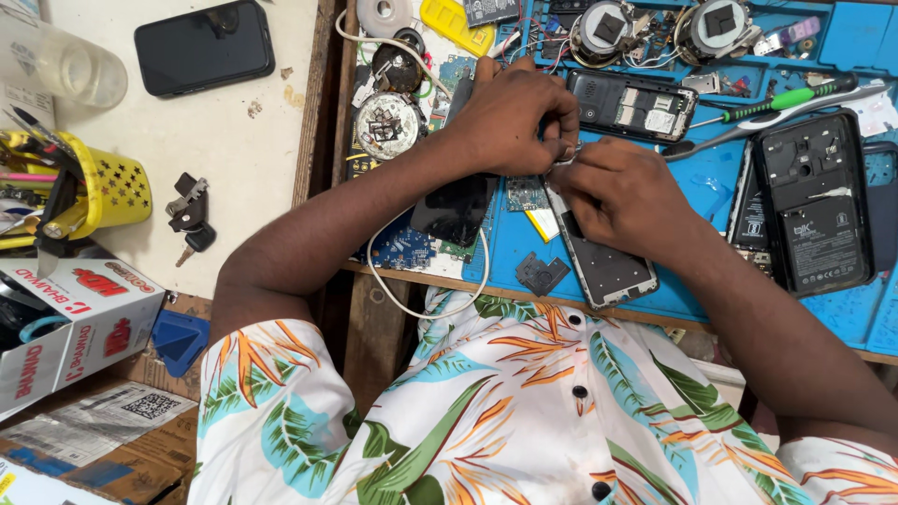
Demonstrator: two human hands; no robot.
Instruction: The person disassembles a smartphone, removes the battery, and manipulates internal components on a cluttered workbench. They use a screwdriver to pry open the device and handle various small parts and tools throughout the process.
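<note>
My left hand [513, 114] and my right hand [622, 192] meet over a blue repair mat [711, 178]. Between their fingertips they pinch a small silvery part [565, 157]; what it is stays too small to tell. Under my right hand lies an opened phone frame [608, 271], tilted, its lower end showing bare metal. A dark phone screen [456, 210] lies under my left wrist. A small black square piece [542, 273] rests on the mat beside the frame.
A black phone shell [632, 105] and a larger opened phone back [816, 201] lie on the mat, with a green-handled screwdriver [786, 100] between them. Circuit boards, round speakers and a white cable [426, 304] crowd the left. A yellow pen cup [108, 187], keys and a black phone [204, 47] sit on the white table.
</note>
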